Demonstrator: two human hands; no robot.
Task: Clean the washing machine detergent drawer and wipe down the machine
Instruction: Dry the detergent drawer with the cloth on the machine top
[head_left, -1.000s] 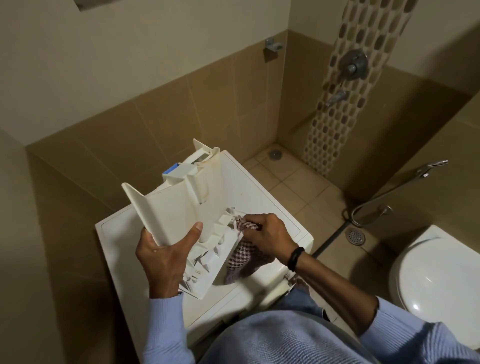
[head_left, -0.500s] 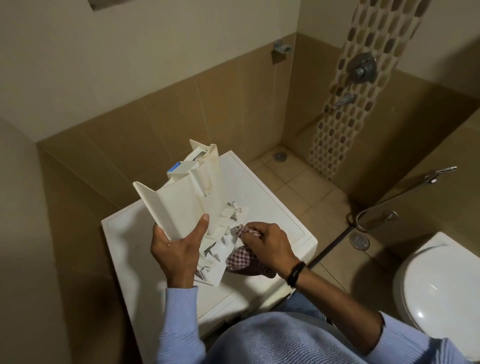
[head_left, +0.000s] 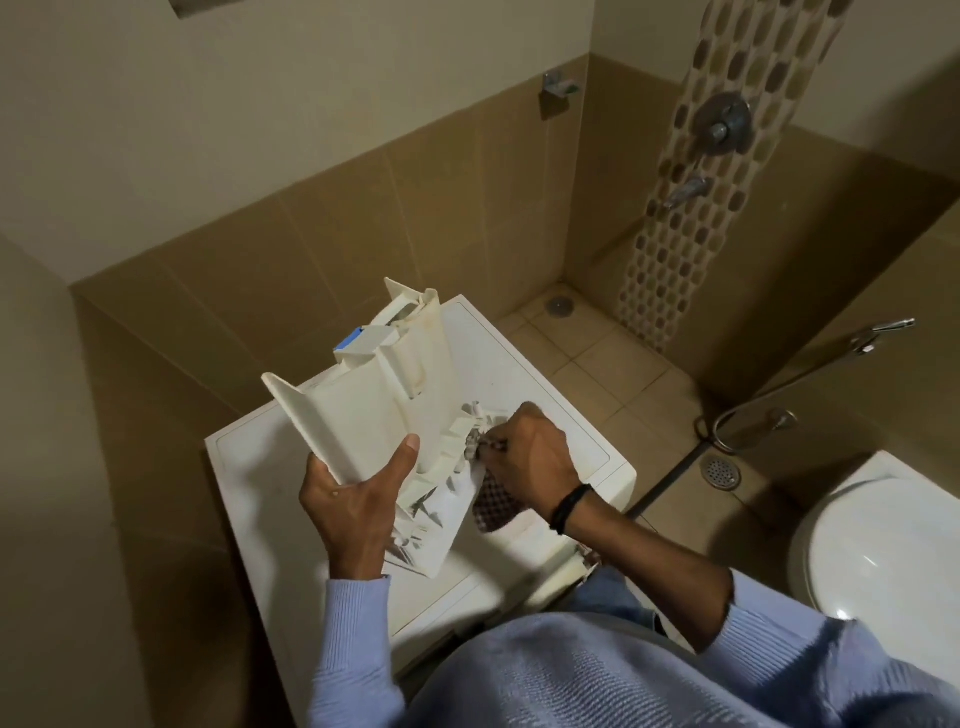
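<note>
Tightly hemmed in, the white box-shaped washing machine (head_left: 249, 467) stands in a corner. Brown tiled wall (head_left: 208, 312) runs close along its edges at 9 and 12 o'clock. A white ceramic toilet (head_left: 883, 545) stands well apart at 3 o'clock, and a strip of beige tiled floor (head_left: 597, 364) lies open between them. The machine's flat top shows bare surface at 9 o'clock of the hands, out to its left edge.

Above that top is the white plastic detergent drawer (head_left: 363, 415), tilted, its long axis running from 6 to 12 o'clock, the end with a small blue tab (head_left: 349, 340) farthest from the person. The left hand (head_left: 353, 499) grips the drawer's near left wall, thumb curled over the inner face, fingers hidden behind. At 3 o'clock of it, the right hand (head_left: 530, 462) pinches a maroon-and-white checked cloth (head_left: 491, 504) against the drawer's ribbed right side. The cloth's loose end hangs under that hand. A black band (head_left: 569, 506) circles the right wrist.
</note>
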